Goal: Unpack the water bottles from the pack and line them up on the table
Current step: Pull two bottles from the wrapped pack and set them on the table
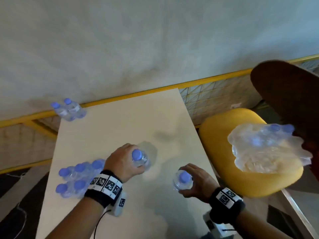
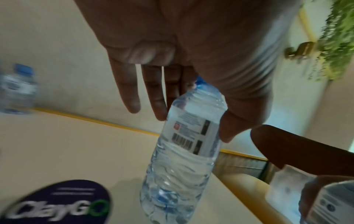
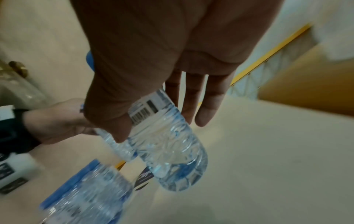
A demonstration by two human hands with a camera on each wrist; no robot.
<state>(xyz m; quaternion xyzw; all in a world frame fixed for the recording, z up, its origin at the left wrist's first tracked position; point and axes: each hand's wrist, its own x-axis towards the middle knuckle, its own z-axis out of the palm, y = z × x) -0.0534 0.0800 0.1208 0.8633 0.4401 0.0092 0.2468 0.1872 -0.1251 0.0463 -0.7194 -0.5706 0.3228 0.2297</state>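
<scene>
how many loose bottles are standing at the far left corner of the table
2, side by side and touching, at the table's far left corner: one bottle on the left, the other bottle just right of it. Blur could hide another behind them.

The right hand [image 3: 153,63] is gripping a clear water bottle [image 3: 168,148] by its label, thumb in front, base tilting above the desk [image 3: 268,166]. The left hand [image 3: 57,119] is holding another bottle [image 3: 122,150] behind it.

The worktop [image 1: 131,128] lies bare mid-span; grouped bottles [image 1: 76,178] crowd its near-left edge, two bottles [image 1: 69,109] its far-left corner.
</scene>
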